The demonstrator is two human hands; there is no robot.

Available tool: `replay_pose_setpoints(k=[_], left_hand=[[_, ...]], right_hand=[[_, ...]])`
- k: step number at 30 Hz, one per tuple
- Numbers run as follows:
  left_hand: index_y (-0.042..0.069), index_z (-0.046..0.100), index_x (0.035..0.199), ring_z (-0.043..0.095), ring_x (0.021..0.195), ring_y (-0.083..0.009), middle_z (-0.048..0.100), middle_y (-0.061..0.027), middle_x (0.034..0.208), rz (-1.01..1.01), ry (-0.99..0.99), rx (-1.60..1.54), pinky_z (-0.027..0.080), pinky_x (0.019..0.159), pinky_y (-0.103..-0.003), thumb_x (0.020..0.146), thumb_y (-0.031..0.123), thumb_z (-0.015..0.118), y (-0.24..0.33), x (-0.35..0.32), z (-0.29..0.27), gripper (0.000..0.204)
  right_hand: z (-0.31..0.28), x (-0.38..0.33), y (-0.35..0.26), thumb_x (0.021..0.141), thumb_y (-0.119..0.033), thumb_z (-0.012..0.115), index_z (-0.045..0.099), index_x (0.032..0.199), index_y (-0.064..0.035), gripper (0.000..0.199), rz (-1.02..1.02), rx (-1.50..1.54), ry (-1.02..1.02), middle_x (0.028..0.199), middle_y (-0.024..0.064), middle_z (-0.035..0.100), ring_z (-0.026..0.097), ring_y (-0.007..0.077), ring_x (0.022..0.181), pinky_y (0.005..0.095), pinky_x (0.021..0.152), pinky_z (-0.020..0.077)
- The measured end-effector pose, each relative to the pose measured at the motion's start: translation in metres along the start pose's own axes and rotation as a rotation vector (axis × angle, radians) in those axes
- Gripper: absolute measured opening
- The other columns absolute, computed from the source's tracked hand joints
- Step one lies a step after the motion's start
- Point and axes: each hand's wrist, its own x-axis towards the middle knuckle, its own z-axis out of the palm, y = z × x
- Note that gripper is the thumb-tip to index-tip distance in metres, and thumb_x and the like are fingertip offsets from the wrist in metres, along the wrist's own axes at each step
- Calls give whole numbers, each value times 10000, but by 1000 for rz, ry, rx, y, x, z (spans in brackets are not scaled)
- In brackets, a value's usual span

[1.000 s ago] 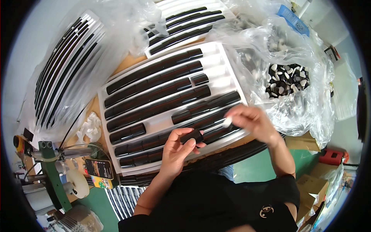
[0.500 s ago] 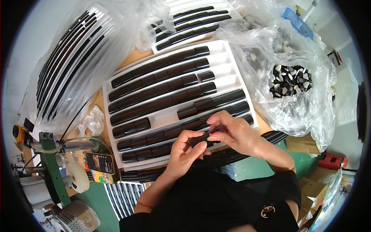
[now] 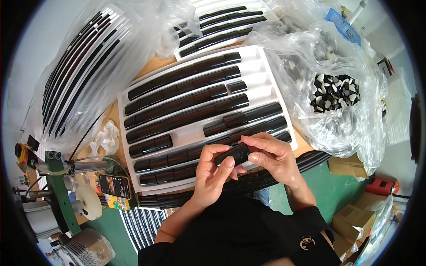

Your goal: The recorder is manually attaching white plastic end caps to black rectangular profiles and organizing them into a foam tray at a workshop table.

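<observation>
A short black cylindrical piece (image 3: pixel 235 154) is held up over the near edge of the white tray. My left hand (image 3: pixel 211 174) grips it between thumb and fingers at its left part. At its right end, my right hand (image 3: pixel 276 158) pinches it with thumb and forefinger. Below lies the white slotted tray (image 3: pixel 262 79), with rows of glossy black tubular pieces (image 3: pixel 186 106) lying end to end. One row near the front has a gap, with a shorter group of black pieces (image 3: pixel 152 146) at its left. My fingers hide part of the held piece.
On the right, clear plastic bags surround a heap of small black and white pieces (image 3: pixel 335 93). Plastic-wrapped trays of black strips (image 3: pixel 84 66) stand far left. A phone (image 3: pixel 115 186) and a green-framed device (image 3: pixel 57 190) are at the near left. Crumpled tissue (image 3: pixel 109 137) lies beside the tray.
My right forearm has swung inward and its hand has shifted slightly right and down. The black piece now shows more between my hands, tilted up to the right. My left hand has barely moved.
</observation>
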Motion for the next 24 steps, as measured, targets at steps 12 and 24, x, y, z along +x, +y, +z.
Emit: replay_pose_setpoints(k=[12,24], left_hand=[[6,477,1254,505,668,-51,562,-32,850,34,-14,261,442,562,-191,924,135,530,8,-7,5,358],[30,417,1323,563,785,-72,557,-70,1093,-42,-3,209,471,662,-196,905,111,559,28,7,11,449]], right_hand=[[-2,2,-16,823,-13,608,625,1141,-85,326,1,-120,-58,1011,90,579,574,166,907,250,780,470],[14,7,4,805,-29,629,618,1092,-3,288,-138,-30,93,1025,110,596,565,169,919,270,788,445]])
